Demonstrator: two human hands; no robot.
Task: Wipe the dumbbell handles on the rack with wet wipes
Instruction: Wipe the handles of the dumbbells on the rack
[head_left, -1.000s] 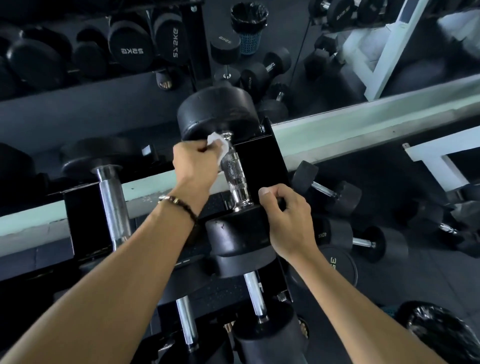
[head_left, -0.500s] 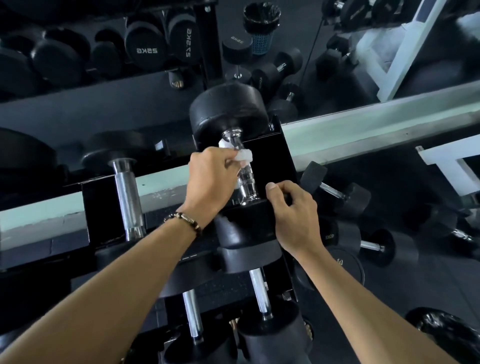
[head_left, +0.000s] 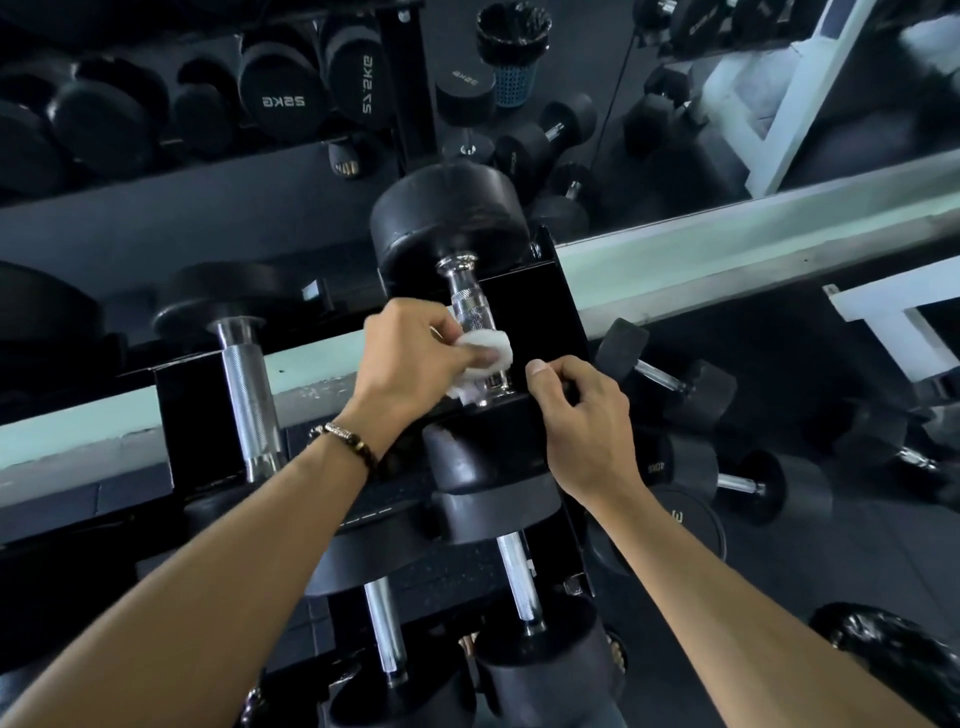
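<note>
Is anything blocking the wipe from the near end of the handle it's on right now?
Nothing visible does. The left hand already holds the wet wipe against the chrome handle near its lower end. The right hand grips the black rack plate beside the handle, clear of the wipe's path.

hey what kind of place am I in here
Most likely a gym's free-weights area. Black dumbbells sit on a rack, with more lying on the dark floor. Weight markings such as 25KG show on others behind, apparently mirrored.
</note>
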